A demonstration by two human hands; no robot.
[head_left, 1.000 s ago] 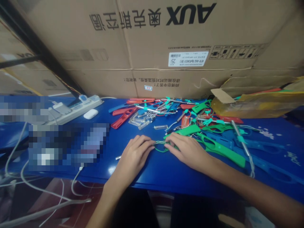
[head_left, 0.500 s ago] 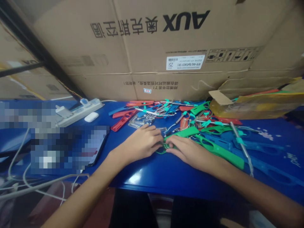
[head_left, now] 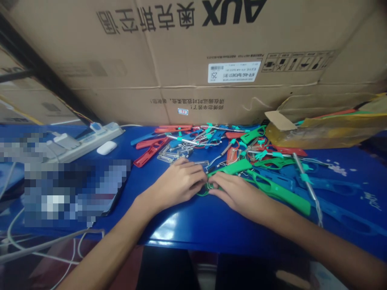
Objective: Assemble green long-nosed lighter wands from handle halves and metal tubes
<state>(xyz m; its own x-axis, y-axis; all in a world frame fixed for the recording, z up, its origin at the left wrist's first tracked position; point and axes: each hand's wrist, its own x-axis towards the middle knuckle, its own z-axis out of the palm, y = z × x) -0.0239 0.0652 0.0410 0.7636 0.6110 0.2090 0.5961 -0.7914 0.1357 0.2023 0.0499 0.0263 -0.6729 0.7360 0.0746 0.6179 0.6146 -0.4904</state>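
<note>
Both my hands rest on the blue table (head_left: 196,225) and meet over a small green plastic part with thin wires (head_left: 204,189). My left hand (head_left: 178,183) has its fingers curled and pinches the part from the left. My right hand (head_left: 236,191) lies knuckles up with its fingertips pinching the same part from the right. A green plastic handle (head_left: 234,167) lies just behind my right hand. Most of the small part is hidden under my fingers.
A heap of red, blue and green plastic handles (head_left: 229,145), clear tubes and metal rods lies behind my hands. A large cardboard box (head_left: 193,64) walls the back. A power strip (head_left: 87,139), a white case (head_left: 106,148) and cables are at left. A yellow bag (head_left: 326,129) lies at right.
My left hand has moved forward and right to meet my right hand closer over the green part. The view has shifted a little, so everything sits further left.
</note>
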